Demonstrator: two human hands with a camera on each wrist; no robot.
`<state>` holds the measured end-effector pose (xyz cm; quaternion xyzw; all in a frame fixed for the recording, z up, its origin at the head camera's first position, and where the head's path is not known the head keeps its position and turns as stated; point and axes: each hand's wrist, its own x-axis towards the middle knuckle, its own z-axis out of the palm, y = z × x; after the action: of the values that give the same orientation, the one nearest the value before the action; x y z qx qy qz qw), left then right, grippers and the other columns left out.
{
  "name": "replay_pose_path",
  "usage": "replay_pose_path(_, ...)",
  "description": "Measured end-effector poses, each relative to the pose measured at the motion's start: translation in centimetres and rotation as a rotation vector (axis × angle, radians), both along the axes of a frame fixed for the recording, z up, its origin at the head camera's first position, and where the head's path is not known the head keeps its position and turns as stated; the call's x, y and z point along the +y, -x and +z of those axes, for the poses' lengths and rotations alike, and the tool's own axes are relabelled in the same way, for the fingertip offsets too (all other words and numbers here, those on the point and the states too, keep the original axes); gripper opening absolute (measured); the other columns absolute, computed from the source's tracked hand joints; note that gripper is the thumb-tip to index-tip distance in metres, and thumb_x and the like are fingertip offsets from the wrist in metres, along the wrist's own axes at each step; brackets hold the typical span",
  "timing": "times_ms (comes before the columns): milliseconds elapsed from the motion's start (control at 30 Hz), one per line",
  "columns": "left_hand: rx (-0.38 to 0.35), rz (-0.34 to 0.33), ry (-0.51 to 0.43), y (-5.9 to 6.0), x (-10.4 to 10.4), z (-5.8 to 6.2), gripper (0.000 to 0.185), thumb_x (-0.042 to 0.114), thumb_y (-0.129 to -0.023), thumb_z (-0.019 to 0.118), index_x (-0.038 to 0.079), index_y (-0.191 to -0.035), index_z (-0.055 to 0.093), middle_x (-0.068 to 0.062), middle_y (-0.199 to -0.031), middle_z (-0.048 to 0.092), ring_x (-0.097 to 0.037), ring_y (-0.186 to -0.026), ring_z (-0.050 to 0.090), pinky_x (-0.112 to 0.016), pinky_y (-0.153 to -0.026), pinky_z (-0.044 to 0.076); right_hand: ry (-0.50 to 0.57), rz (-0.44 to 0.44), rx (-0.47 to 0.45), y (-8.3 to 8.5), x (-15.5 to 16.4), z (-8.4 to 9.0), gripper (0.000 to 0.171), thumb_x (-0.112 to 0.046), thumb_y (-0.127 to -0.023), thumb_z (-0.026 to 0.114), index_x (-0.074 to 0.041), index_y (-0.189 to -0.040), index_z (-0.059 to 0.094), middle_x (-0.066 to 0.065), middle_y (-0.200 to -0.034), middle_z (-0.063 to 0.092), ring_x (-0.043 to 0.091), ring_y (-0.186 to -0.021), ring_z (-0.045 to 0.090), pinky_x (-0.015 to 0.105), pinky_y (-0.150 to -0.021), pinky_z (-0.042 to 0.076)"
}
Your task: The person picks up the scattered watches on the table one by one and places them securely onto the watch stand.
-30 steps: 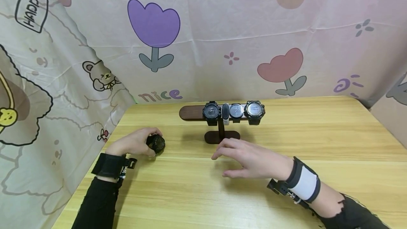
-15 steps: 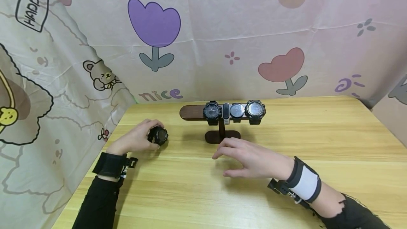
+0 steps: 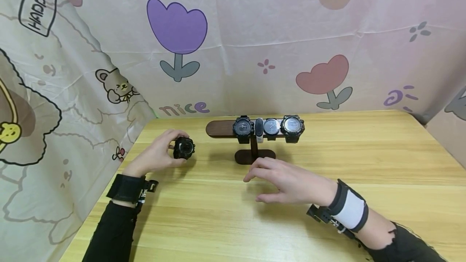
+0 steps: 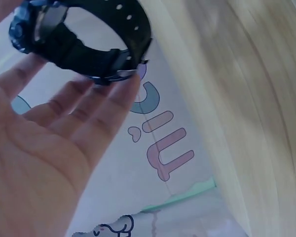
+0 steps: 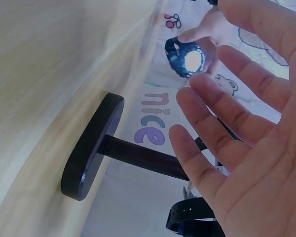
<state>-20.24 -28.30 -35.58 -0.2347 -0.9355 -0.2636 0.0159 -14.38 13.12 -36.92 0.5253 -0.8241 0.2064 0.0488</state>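
Note:
My left hand (image 3: 160,153) grips a black wristwatch (image 3: 183,147) between thumb and fingers, its dial facing me. In the left wrist view the watch's strap (image 4: 89,59) forms a closed loop with a row of holes, and fingertips support it from beneath. My right hand (image 3: 287,181) hovers with loosely spread fingers in front of the dark wooden watch stand (image 3: 220,129), holding nothing. On the stand's bar sit a black watch (image 3: 242,127), a slim fitness band (image 3: 259,127), a smaller round watch (image 3: 271,127) and a large black watch (image 3: 291,124). The bar's left end is bare wood.
The stand's oval base (image 3: 244,157) rests on the light wooden table (image 3: 204,221) near its back edge. Behind hangs a printed cloth (image 3: 233,43) with flowers and hearts; another patterned cloth (image 3: 73,132) lines the left side.
My left hand has raised the watch and shifted it slightly forward and right, turning its dial more toward me. The right hand stays in place.

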Motion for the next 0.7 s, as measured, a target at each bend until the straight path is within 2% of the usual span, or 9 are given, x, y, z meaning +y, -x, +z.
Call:
replay_pose_path(267, 0.026, 0.007, -0.097, -0.09, 0.26, 0.25, 0.075, 0.000, -0.074, 0.093, 0.008, -0.141, 0.058, -0.017, -0.140, 0.059, -0.038, -0.131, 0.059, -0.054, -0.103, 0.060, 0.012, 0.003, 0.001, -0.02, 0.08, 0.17, 0.041, -0.035, -0.096, 0.082, -0.021, -0.132, 0.069, -0.006, -0.130, 0.065, 0.012, -0.121, 0.063, 0.039, -0.105, 0.058)
replay_pose_path(533, 0.115, 0.008, -0.115, -0.20, 0.47, 0.48, 0.077, 0.001, -0.073, 0.094, 0.008, -0.140, 0.058, -0.014, -0.137, 0.060, -0.033, -0.130, 0.059, -0.057, -0.109, 0.056, 0.032, 0.014, 0.010, 0.02, 0.27, 0.42, 0.041, -0.035, -0.096, 0.081, -0.020, -0.132, 0.069, -0.006, -0.130, 0.065, 0.012, -0.120, 0.063, 0.037, -0.104, 0.058)
replay_pose_path(700, 0.150, -0.004, -0.118, -0.28, 0.53, 0.53, 0.076, 0.000, -0.073, 0.094, 0.007, -0.139, 0.058, -0.012, -0.135, 0.062, -0.029, -0.127, 0.060, -0.053, -0.109, 0.056, 0.038, 0.013, 0.001, 0.07, 0.34, 0.73, 0.041, -0.035, -0.096, 0.081, -0.021, -0.133, 0.069, -0.006, -0.131, 0.065, 0.013, -0.121, 0.063, 0.038, -0.104, 0.058)
